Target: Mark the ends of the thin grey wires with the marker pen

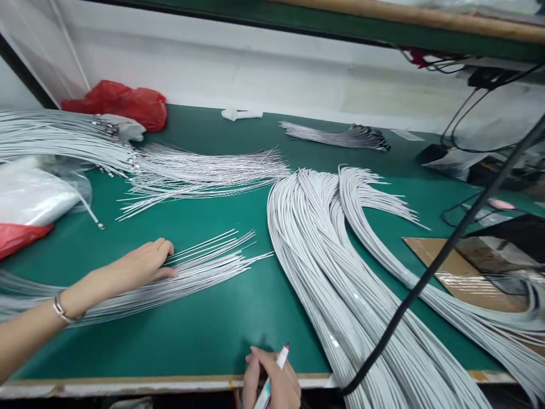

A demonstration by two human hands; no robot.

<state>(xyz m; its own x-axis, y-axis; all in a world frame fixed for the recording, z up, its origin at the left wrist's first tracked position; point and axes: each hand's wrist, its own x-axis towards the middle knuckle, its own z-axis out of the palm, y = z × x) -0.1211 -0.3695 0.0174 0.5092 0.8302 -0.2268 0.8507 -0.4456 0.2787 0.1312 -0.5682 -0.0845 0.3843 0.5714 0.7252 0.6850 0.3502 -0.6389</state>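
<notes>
My left hand, with a metal bracelet at its wrist, lies over a loose bundle of thin grey wires on the left side of the table. Its fingers are curled closed on some of these wires, whose ends fan out to the right. At the table's front edge my right hand is closed around a white marker pen with a red tip pointing up. Part of the right hand is cut off by the bottom of the view.
Thick bundles of grey cable sleeves hang over the front edge. More wires lie behind, near a red plastic bag. A dark-tipped wire bundle rests at the back. A black cord crosses the right side; cardboard lies there.
</notes>
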